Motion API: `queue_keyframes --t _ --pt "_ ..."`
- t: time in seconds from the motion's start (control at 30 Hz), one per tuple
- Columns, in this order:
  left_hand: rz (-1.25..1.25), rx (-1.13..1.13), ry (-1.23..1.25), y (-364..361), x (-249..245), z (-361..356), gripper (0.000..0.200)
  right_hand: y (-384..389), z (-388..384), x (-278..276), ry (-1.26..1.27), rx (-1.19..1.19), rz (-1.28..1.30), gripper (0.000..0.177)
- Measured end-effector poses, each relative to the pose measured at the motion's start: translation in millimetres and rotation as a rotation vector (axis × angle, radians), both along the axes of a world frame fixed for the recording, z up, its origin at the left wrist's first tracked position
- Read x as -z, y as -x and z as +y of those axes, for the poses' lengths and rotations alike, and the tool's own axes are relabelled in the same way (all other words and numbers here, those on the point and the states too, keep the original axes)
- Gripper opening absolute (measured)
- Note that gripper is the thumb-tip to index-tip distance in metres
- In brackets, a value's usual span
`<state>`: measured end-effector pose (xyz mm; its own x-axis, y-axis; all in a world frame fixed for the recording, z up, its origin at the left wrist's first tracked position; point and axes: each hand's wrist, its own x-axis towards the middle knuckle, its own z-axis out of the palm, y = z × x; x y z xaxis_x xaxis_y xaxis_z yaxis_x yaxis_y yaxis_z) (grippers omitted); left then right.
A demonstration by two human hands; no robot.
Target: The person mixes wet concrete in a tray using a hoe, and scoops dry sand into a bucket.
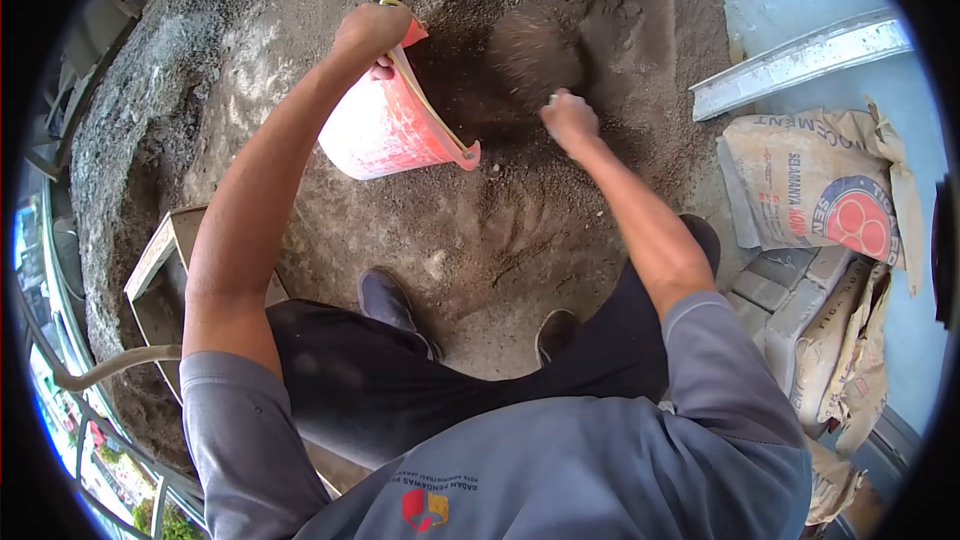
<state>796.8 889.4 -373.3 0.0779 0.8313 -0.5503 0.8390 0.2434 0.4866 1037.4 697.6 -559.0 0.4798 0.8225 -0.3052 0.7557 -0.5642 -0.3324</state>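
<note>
A red bucket [395, 130], smeared with grey-white, is tipped on its side with its mouth facing right over the dark sand [620, 70]. My left hand [372, 38] is closed on the bucket's upper rim. Just right of the mouth, my right hand [572, 122] is closed in a fist, slightly blurred. Beyond that fist is a round brownish smear [538, 52] with streaks of flying grains; a tool may be there, but motion blur hides its kind. What the right fist grips cannot be made out.
A paper cement bag [815, 185] stands at the right over stacked grey blocks [780, 285], with more crumpled bags [840, 350] below. A pale metal channel [800, 65] lies at the upper right. A wooden frame [160, 255] and curved bars [110, 370] are at the left.
</note>
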Motion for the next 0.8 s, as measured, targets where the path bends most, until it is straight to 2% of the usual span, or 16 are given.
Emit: queue_keyframes --t 0.07,0.13,0.23,0.3,0.37,0.43,0.5,0.6,0.67,0.8 --pt "0.005 -0.004 -0.028 0.8 -5.8 2.7 0.040 44.9 9.7 -26.7 0.010 -0.066 0.054 0.028" --pt "0.019 0.004 -0.039 0.2 -4.1 -2.3 0.040 74.7 2.9 -42.7 -0.100 -0.207 0.088 0.024" --pt "-0.046 0.045 0.006 4.0 -7.1 0.8 0.040 104.4 4.1 -61.1 -0.190 -0.572 0.126 0.029" --pt "-0.068 0.070 -0.036 8.1 -10.3 -4.8 0.040 78.4 15.5 -76.0 -0.218 -0.485 -0.064 0.031" --pt "-0.088 0.104 -0.041 9.6 -11.0 -4.6 0.040 3.6 33.0 -64.3 -0.250 -0.195 -0.209 0.032" --pt "-0.041 0.024 -0.028 8.1 1.5 8.0 0.041 -77.2 47.2 -55.3 -0.210 0.058 -0.257 0.035" --pt "-0.030 0.035 0.004 9.1 1.7 8.4 0.040 -125.8 49.8 -25.8 -0.062 0.008 -0.296 0.037" --pt "-0.033 0.002 -0.008 3.2 2.4 2.5 0.040 -65.2 56.1 29.5 -0.033 0.043 -0.106 0.035" --pt "-0.025 -0.003 -0.021 6.0 -0.3 8.0 0.041 -27.8 46.9 31.9 -0.078 0.037 0.030 0.038" --pt "-0.001 0.046 0.009 0.8 6.5 13.1 0.041 28.8 31.0 9.0 -0.103 -0.103 0.127 0.032"
